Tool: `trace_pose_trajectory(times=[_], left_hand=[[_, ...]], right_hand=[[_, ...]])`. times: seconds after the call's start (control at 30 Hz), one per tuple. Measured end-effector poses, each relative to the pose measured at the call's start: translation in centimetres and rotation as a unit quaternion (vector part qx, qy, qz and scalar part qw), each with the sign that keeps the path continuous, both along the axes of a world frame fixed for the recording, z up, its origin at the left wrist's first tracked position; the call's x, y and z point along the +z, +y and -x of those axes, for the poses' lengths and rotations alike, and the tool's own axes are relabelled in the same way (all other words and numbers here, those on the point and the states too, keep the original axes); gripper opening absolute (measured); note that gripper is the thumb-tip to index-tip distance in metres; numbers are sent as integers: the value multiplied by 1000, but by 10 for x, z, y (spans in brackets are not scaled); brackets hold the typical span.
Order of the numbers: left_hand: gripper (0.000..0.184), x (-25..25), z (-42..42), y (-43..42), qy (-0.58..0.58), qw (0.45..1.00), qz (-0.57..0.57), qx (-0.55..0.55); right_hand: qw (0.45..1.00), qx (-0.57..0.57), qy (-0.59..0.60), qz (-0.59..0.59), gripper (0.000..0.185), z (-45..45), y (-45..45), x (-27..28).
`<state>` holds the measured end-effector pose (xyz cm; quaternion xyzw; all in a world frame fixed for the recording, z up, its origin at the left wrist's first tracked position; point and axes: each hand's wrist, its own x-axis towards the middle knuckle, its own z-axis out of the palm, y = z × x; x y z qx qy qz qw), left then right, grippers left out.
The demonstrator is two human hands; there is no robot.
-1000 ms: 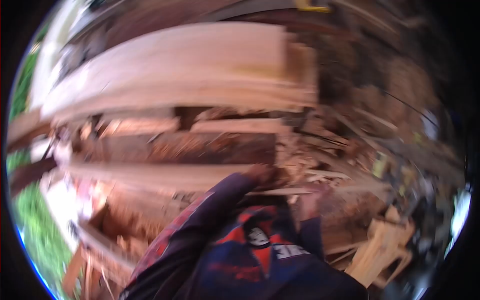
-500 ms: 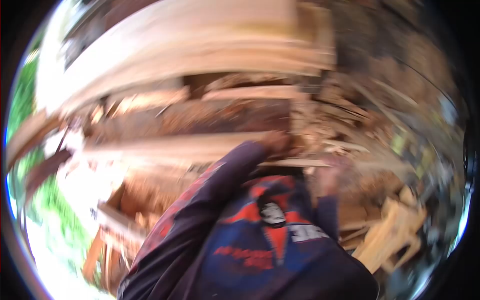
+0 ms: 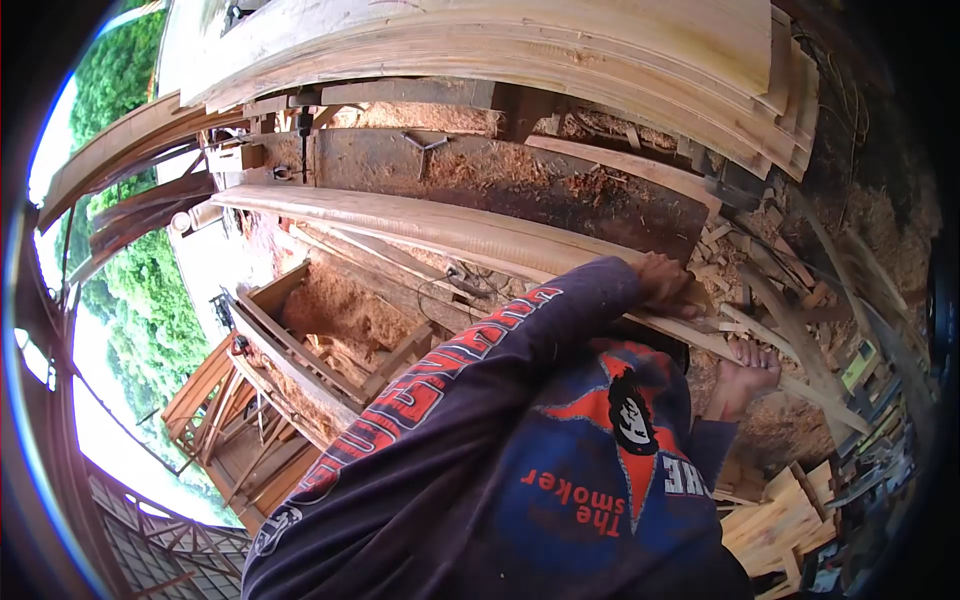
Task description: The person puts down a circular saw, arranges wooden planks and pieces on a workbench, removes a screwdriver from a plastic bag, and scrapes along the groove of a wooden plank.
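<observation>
A long pale plank [image 3: 430, 222] runs across the middle of the head view, from the left towards my hands. My left hand [image 3: 665, 285] is closed over its near right end, with the fingers curled down and partly hidden. Lower and to the right, my right hand [image 3: 746, 376] has its fingers bent over a narrow strip of wood [image 3: 815, 396]. The strip's link to the plank is hidden behind my left forearm and hand. Beyond the plank lies a dark, flat machine table [image 3: 480, 170] scattered with wood shavings.
A stack of wide boards [image 3: 560, 65] stands at the top. Below the plank, a wooden bin [image 3: 345, 310] holds sawdust. Offcuts [image 3: 790, 520] lie at lower right, with more scrap along the right side. A slatted wooden frame [image 3: 225, 420] stands at lower left.
The view has swung, so my hands and the plank now sit further right and the picture is sharper. Both hands stay at the wood.
</observation>
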<state>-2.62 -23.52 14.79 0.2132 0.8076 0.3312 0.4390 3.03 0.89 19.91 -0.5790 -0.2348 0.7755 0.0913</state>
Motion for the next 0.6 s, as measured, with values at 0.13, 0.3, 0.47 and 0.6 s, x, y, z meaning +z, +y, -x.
trace_pose_trajectory(times=[0.13, 0.3, 0.47, 0.6], left_hand=[[78, 1, 2, -1, -5, 1000, -13, 3], [79, -2, -1, 0, -5, 1000, -6, 2], [84, -4, -4, -1, 11, 999, -20, 25], [78, -2, -2, -1, 0, 999, -33, 13]], right_hand=[[1000, 16, 1, -1, 37, -1, -2, 6], [1000, 6, -12, -16, 36, 4, -6, 13], [1000, 16, 1, -9, 34, 6, -2, 11], [1000, 22, 2, -8, 34, 10, -5, 16]])
